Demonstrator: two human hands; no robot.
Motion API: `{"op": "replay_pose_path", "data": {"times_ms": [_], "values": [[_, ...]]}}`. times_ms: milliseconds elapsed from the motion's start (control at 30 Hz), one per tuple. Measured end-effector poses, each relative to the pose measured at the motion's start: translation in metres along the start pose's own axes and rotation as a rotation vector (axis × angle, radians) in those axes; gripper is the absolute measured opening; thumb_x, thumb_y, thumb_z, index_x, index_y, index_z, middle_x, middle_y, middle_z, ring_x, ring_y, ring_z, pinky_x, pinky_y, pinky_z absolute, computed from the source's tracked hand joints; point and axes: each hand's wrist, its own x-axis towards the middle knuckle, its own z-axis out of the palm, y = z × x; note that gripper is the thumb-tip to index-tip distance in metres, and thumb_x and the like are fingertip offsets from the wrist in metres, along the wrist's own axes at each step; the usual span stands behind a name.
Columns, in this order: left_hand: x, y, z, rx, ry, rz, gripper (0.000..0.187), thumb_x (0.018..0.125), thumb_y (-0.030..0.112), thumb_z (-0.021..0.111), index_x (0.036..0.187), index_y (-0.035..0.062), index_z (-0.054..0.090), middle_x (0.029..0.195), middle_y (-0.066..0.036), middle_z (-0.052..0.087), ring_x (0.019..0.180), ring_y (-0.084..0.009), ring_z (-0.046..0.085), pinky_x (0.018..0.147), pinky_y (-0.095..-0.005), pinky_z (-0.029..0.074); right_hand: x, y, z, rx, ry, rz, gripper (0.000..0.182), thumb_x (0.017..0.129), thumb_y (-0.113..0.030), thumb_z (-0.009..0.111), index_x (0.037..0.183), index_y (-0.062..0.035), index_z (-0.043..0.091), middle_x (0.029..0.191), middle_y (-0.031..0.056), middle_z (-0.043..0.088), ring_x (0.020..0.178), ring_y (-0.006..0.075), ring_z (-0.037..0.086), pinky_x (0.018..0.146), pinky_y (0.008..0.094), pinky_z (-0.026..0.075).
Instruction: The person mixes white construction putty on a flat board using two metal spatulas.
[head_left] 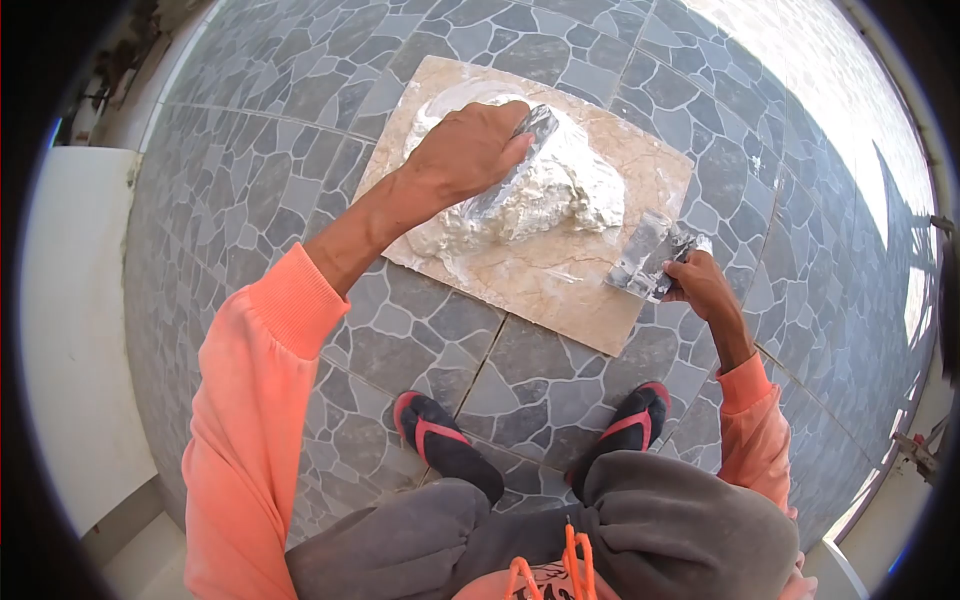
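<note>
A mound of wet white plaster (560,195) lies on a square beige marbled tile (590,320). My left hand (470,148) is closed around the smeared handle of a trowel (490,200), whose metal blade rests in the plaster, partly hidden by the hand. At the tile's right edge, my right hand (700,285) grips a wide putty knife (640,262) by its plaster-coated handle. Its blade hangs over the tile edge, apart from the mound, with white residue on it.
Grey stone-patterned floor tiles (530,370) surround the beige tile. My feet in red-strapped flip-flops (440,430) stand just in front of it. A white panel (85,320) is at the left, and bright sunlight falls on the floor at the upper right.
</note>
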Motion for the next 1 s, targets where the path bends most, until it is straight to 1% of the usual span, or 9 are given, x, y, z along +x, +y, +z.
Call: {"op": "replay_pose_path", "data": {"times_ms": [167, 267, 367, 600, 733, 800, 833, 967, 1000], "values": [[0.002, 0.018, 0.0, -0.09, 0.002, 0.014, 0.028, 0.093, 0.026, 0.055, 0.091, -0.0019, 0.052, 0.072, -0.023, 0.058, 0.07, -0.0411, 0.056, 0.065, -0.0463, 0.043, 0.035, -0.028, 0.034, 0.07, -0.101, -0.109, 0.023, 0.091, -0.009, 0.054, 0.106, 0.0084, 0.057, 0.096, 0.0136, 0.065, 0.078, 0.0202, 0.067, 0.068, 0.0348, 0.06], [0.001, 0.031, 0.002, -0.179, -0.021, -0.008, 0.027, 0.092, 0.025, 0.055, 0.089, -0.0022, 0.052, 0.072, -0.024, 0.058, 0.071, -0.0415, 0.057, 0.065, -0.0466, 0.044, 0.031, -0.05, 0.048, 0.057, -0.167, -0.179, 0.023, 0.092, -0.008, 0.053, 0.108, 0.0068, 0.057, 0.098, 0.0126, 0.064, 0.082, 0.0199, 0.066, 0.071, 0.0349, 0.06], [-0.001, 0.035, 0.024, -0.182, 0.033, 0.016, 0.027, 0.092, 0.023, 0.055, 0.088, -0.0027, 0.052, 0.072, -0.024, 0.059, 0.071, -0.0416, 0.058, 0.065, -0.047, 0.044, 0.025, -0.063, 0.061, 0.055, -0.162, -0.252, 0.023, 0.09, -0.008, 0.052, 0.104, 0.0101, 0.056, 0.091, 0.0139, 0.065, 0.076, 0.0205, 0.068, 0.066, 0.0328, 0.06], [0.005, 0.043, 0.059, -0.163, 0.123, -0.084, 0.023, 0.091, 0.019, 0.053, 0.092, -0.0035, 0.051, 0.074, -0.025, 0.062, 0.073, -0.0429, 0.062, 0.067, -0.0485, 0.049, 0.009, -0.105, 0.089, -0.061, -0.186, -0.359, 0.023, 0.092, -0.009, 0.052, 0.108, 0.0076, 0.056, 0.092, 0.011, 0.066, 0.078, 0.0188, 0.066, 0.069, 0.0328, 0.06], [0.004, 0.026, 0.055, -0.101, 0.196, -0.106, 0.024, 0.092, 0.02, 0.051, 0.091, -0.0038, 0.052, 0.074, -0.025, 0.062, 0.073, -0.0439, 0.062, 0.068, -0.05, 0.049, -0.012, -0.127, 0.086, -0.194, -0.175, -0.376, 0.025, 0.092, -0.011, 0.054, 0.109, 0.0073, 0.057, 0.091, 0.0119, 0.066, 0.077, 0.0182, 0.066, 0.065, 0.0318, 0.06], [0.002, 0.018, 0.049, -0.085, 0.159, -0.174, 0.025, 0.092, 0.021, 0.051, 0.09, -0.0039, 0.052, 0.073, -0.025, 0.062, 0.073, -0.0439, 0.062, 0.069, -0.0502, 0.049, -0.031, -0.141, 0.084, -0.208, -0.151, -0.357, 0.027, 0.091, -0.012, 0.055, 0.11, 0.0073, 0.057, 0.091, 0.0125, 0.066, 0.075, 0.0178, 0.065, 0.063, 0.0313, 0.059], [0.0, 0.014, 0.045, -0.077, 0.14, -0.208, 0.026, 0.092, 0.022, 0.05, 0.09, -0.0039, 0.052, 0.072, -0.025, 0.062, 0.072, -0.0439, 0.062, 0.069, -0.0503, 0.049, -0.027, -0.137, 0.076, -0.184, -0.141, -0.391, 0.03, 0.088, -0.013, 0.054, 0.105, 0.0113, 0.058, 0.089, 0.0152, 0.065, 0.074, 0.0198, 0.066, 0.064, 0.03, 0.06], [-0.006, 0.003, 0.029, -0.099, 0.155, -0.244, 0.028, 0.092, 0.023, 0.05, 0.09, -0.004, 0.053, 0.071, -0.025, 0.062, 0.072, -0.0428, 0.062, 0.069, -0.0493, 0.048, -0.015, -0.123, 0.024, -0.173, -0.052, -0.317, 0.028, 0.086, -0.012, 0.054, 0.102, 0.0111, 0.058, 0.087, 0.0133, 0.064, 0.074, 0.0189, 0.065, 0.065, 0.0312, 0.06], [-0.005, 0.001, 0.025, -0.106, 0.15, -0.286, 0.029, 0.091, 0.025, 0.051, 0.089, -0.0044, 0.053, 0.071, -0.025, 0.062, 0.072, -0.0422, 0.062, 0.069, -0.0488, 0.048, -0.004, -0.111, 0.005, -0.173, -0.029, -0.271, 0.024, 0.085, -0.011, 0.055, 0.097, 0.0102, 0.059, 0.083, 0.012, 0.064, 0.07, 0.0189, 0.065, 0.064, 0.0331, 0.06]]}}
